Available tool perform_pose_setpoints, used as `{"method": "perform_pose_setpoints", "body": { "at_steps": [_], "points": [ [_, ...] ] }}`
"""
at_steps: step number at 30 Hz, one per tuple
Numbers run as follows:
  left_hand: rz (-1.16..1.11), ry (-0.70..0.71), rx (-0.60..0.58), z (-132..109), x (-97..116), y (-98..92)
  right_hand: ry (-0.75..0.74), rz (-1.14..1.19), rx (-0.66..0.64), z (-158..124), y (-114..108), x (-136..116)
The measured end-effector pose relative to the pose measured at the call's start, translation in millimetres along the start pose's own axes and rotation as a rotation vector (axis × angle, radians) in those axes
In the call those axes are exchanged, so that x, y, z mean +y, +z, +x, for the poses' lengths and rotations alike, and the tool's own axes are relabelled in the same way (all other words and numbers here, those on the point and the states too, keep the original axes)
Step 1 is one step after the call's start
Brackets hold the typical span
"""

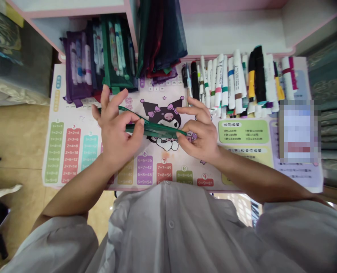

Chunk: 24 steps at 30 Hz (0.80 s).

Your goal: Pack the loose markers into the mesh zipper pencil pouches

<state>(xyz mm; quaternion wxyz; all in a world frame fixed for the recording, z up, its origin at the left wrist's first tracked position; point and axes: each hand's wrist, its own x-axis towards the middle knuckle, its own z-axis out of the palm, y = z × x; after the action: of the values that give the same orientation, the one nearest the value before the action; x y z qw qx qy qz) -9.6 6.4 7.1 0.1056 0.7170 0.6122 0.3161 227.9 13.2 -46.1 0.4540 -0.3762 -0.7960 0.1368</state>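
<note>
A green zippered mesh pouch [163, 130] is stretched between my two hands above the printed desk mat. My left hand [119, 131] pinches it near the zipper with thumb and index finger, the other fingers raised. At the pouch's right end, my right hand [199, 131] grips the corner between thumb and fingertips. The pouch is seen nearly edge-on, so its inside is hidden. Beyond my right hand lies a row of markers [231, 83] with white, black and yellow bodies.
Filled pouches, one purple [79, 72] and one green [118, 53], lean in the left shelf compartment. More mesh pouches [162, 38] hang in a stack at the shelf divider. A blurred-out device [297, 132] lies on the mat [210, 185] at right.
</note>
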Motion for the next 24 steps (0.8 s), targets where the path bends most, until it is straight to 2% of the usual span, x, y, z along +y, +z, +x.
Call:
{"method": "perform_pose_setpoints", "body": {
  "at_steps": [15, 24],
  "points": [
    [0.044, -0.006, 0.021, 0.9, -2.7, 0.8, 0.028, 0.005, -0.016, -0.1, -1.7, 0.3],
    [0.009, -0.004, 0.029, 1.9, -8.0, 1.6, 0.035, -0.026, 0.028, 0.4, -0.2, -1.5]
  ]
}}
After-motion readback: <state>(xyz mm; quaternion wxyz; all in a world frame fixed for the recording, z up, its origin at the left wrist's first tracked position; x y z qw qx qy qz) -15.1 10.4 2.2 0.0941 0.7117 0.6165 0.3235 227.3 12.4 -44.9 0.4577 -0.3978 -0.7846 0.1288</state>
